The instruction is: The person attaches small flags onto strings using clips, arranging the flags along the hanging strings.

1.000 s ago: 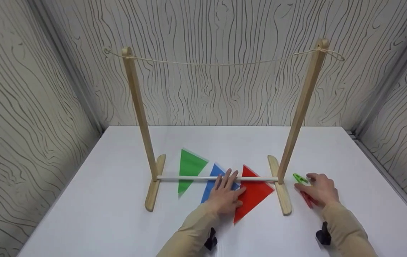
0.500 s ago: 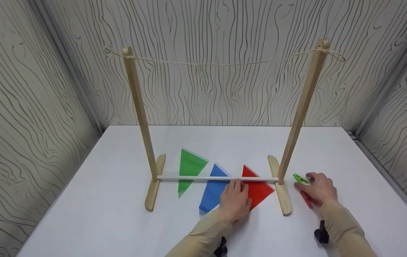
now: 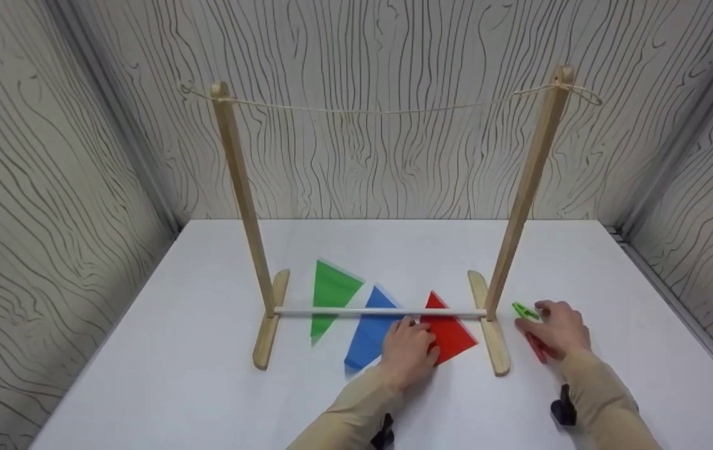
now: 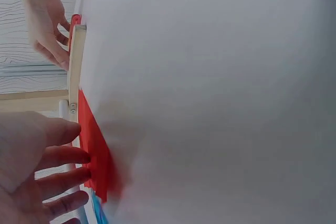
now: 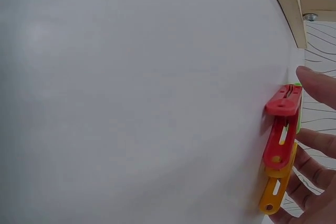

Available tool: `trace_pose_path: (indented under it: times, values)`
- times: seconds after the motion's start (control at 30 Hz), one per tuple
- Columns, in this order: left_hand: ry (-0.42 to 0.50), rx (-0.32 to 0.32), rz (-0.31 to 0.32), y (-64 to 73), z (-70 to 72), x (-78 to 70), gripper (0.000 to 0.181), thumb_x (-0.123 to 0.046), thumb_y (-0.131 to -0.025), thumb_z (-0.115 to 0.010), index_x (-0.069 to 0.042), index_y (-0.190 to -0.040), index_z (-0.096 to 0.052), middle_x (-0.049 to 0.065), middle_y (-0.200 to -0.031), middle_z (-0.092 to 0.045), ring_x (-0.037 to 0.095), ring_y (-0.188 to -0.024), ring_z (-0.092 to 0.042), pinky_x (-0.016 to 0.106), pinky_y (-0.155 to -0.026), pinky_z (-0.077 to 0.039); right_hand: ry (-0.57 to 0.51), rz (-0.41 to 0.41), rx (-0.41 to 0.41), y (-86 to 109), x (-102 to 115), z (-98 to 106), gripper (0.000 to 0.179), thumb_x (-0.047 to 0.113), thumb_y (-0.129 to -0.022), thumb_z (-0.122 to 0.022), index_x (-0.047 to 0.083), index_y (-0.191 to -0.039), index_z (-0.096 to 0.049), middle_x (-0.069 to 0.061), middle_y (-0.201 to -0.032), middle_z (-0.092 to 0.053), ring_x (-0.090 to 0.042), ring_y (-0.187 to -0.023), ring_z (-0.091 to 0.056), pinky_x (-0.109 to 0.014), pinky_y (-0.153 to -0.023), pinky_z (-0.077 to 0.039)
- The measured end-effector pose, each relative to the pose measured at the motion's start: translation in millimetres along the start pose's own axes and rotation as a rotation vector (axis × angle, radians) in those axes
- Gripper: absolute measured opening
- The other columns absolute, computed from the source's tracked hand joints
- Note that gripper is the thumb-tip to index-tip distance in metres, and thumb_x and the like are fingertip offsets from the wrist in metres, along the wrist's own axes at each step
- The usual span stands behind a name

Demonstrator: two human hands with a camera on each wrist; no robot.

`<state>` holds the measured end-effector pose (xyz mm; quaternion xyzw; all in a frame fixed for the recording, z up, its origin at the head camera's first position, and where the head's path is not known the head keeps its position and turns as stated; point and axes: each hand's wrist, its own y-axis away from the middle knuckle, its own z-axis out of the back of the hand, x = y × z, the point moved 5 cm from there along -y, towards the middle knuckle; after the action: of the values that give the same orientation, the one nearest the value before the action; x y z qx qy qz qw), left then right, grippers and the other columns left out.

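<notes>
My left hand (image 3: 407,350) is over the left part of a red triangular pennant (image 3: 456,340), hiding its lower tip. In the left wrist view its fingers are loosely bent and spread, fingertips at the red cloth. A blue pennant (image 3: 368,340) lies just left of this hand, with a green pennant (image 3: 334,289) farther left. On the right, my right hand (image 3: 559,328) rests beside a green clothespin (image 3: 526,311) and a red clothespin (image 3: 536,349), thumb and fingers apart. The right wrist view also shows an orange clothespin (image 5: 273,187) close to the fingers.
A wooden frame stands on the white table (image 3: 219,375), with a left post (image 3: 240,187) and a right post (image 3: 528,187). A cord (image 3: 356,111) sags between their tops. Low down, a white rod (image 3: 368,311) joins the feet and passes above the pennants.
My left hand has slid right from the blue pennant to the red one, its fingers now more bent. The red pennant has turned slightly. My right hand has hardly moved.
</notes>
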<state>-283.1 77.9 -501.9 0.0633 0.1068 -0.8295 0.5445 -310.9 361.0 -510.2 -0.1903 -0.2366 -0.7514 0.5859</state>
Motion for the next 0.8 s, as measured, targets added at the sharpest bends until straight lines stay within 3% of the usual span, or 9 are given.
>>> trace_pose_path:
  times: [0.17,0.3,0.47,0.8]
  values:
    - [0.196,-0.118,0.024,-3.0,1.8,6.1,0.014,-0.027,-0.093,-0.073,-0.015,-0.089,-0.079,-0.003,-0.084,-0.072,0.011,-0.089,-0.058,0.026,-0.084,-0.050,0.008,0.009,-0.002,0.0,0.4,0.0,0.080,0.046,-0.090,-0.070,-0.009,-0.141,-0.045,-0.038,-0.135,-0.049,-0.054,-0.122,-0.048,-0.064,-0.102,-0.042]
    - [0.275,-0.195,0.027,-2.4,4.0,7.7,0.010,-0.020,-0.091,-0.074,-0.012,-0.087,-0.076,-0.001,-0.080,-0.068,0.010,-0.079,-0.056,0.021,-0.073,-0.045,-0.002,0.005,-0.006,0.7,1.2,0.6,0.081,0.046,-0.089,-0.071,-0.010,-0.141,-0.045,-0.038,-0.135,-0.049,-0.054,-0.121,-0.049,-0.063,-0.101,-0.042]
    - [0.221,-0.243,0.028,-2.5,5.2,4.9,0.012,-0.022,-0.091,-0.075,-0.010,-0.090,-0.076,0.000,-0.074,-0.065,0.012,-0.077,-0.056,0.020,-0.069,-0.043,0.010,0.024,-0.035,0.6,2.2,1.5,0.073,0.042,-0.089,-0.071,-0.010,-0.137,-0.050,-0.037,-0.130,-0.052,-0.052,-0.116,-0.052,-0.062,-0.098,-0.043]
    - [0.121,-0.232,0.072,-10.6,0.4,2.0,0.021,-0.027,-0.092,-0.075,-0.011,-0.105,-0.077,0.001,-0.084,-0.070,0.014,-0.082,-0.060,0.021,-0.072,-0.048,0.020,0.018,-0.065,0.0,3.0,0.0,0.068,0.039,-0.090,-0.072,-0.010,-0.133,-0.054,-0.036,-0.129,-0.053,-0.052,-0.115,-0.053,-0.062,-0.097,-0.042]
